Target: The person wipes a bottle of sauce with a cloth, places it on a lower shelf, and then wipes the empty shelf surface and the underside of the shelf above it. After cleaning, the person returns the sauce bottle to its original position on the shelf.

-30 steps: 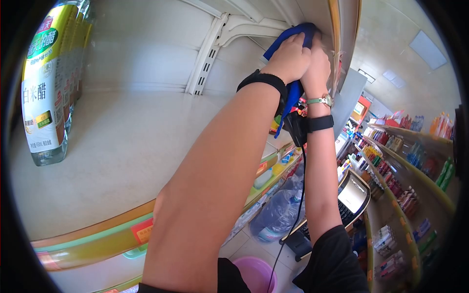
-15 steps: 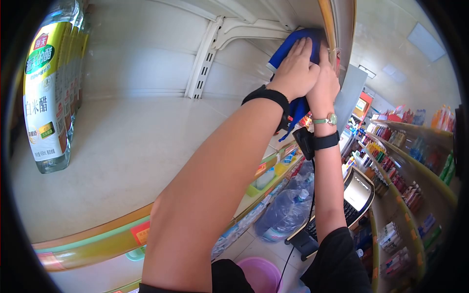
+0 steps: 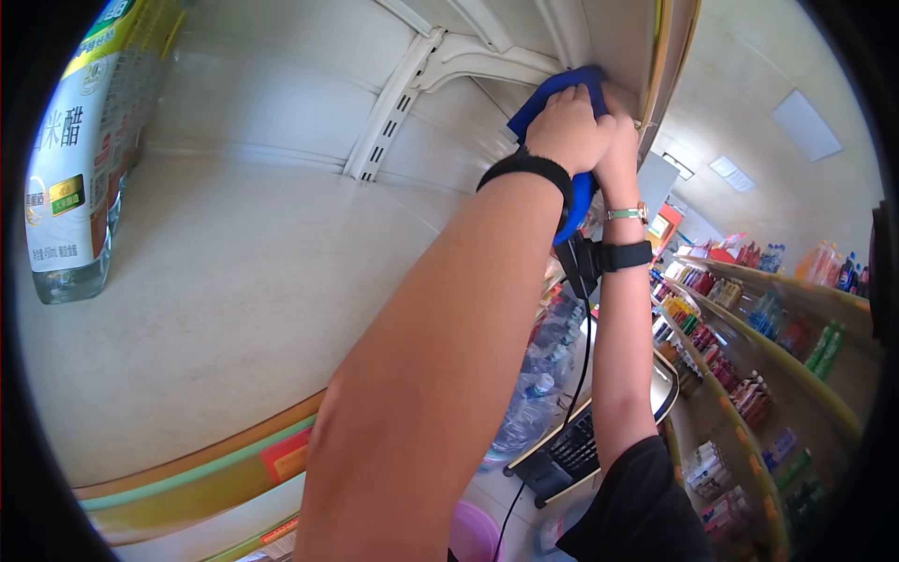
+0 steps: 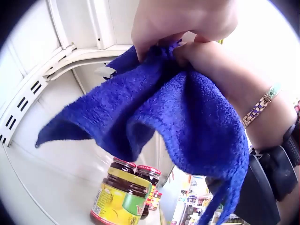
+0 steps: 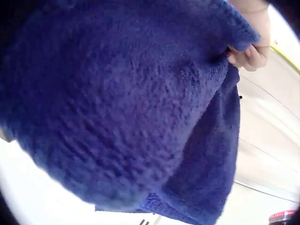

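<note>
A fluffy blue cloth (image 4: 154, 108) hangs in folds beneath both hands in the left wrist view. My left hand (image 3: 573, 129) grips it up under the overhead shelf, fingers lying over its upper part. Right beside it, my right hand (image 3: 618, 155) holds the bunched cloth from the front-edge side; its fingers are mostly hidden in the head view. The two hands overlap there. In the right wrist view the cloth fills most of the picture, with curled fingers (image 5: 251, 57) pinching its edge. Behind the cloth is a white shelf bracket (image 3: 487, 61).
White vinegar bottles (image 3: 73, 178) stand in a row on the shelf board (image 3: 234, 281) at left. Dark jars with yellow labels (image 4: 119, 199) sit below the cloth. A cable (image 3: 573, 393) trails from the right wrist. Stocked shelves (image 3: 749, 347), a keyboard (image 3: 567, 459) and a pink tub (image 3: 473, 534) are lower right.
Both hands stay together on the cloth near the bracket, shifting slightly as its hanging part moves. The head view has turned, so the vinegar bottles sit farther left and higher.
</note>
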Available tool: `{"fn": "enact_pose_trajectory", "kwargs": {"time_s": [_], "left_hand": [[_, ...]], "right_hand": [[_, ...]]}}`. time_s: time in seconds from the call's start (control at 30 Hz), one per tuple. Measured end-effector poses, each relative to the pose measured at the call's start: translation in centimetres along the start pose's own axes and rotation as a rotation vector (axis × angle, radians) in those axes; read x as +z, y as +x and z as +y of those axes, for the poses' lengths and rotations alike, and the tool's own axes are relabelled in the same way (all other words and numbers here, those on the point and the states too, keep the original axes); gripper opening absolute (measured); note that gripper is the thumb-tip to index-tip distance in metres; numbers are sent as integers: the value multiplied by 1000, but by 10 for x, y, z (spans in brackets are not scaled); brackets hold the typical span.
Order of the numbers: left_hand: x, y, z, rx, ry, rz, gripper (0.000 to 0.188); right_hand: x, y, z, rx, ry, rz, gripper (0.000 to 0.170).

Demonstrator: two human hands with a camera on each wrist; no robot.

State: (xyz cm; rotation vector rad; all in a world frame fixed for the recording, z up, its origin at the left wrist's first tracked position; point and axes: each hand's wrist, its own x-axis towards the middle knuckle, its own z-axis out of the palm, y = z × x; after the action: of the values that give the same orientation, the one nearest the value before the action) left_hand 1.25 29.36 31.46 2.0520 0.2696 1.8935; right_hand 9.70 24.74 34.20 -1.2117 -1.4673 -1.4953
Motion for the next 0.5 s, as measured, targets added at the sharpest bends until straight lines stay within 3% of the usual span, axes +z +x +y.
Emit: {"fn": "enact_pose_trajectory", "kwargs": {"time_s": [0.1, 0.2, 0.37, 0.43, 0.5], "left_hand": [[9, -12, 0, 95, -108, 90, 56], [15, -17, 5, 209, -108, 32, 56], [15, -16, 3, 242, -54, 29, 56], [8, -11, 0, 249, -36, 18, 56], [7, -6, -1, 206, -7, -4, 56]], "right_hand": [[-15, -10, -7, 90, -310, -178, 55], [-20, -26, 0, 111, -334, -99, 57], [-14, -33, 2, 95, -345, -69, 60], [-6, -25, 5, -36, -502, -145, 62], [-5, -15, 0, 37, -435, -118, 61]]}}
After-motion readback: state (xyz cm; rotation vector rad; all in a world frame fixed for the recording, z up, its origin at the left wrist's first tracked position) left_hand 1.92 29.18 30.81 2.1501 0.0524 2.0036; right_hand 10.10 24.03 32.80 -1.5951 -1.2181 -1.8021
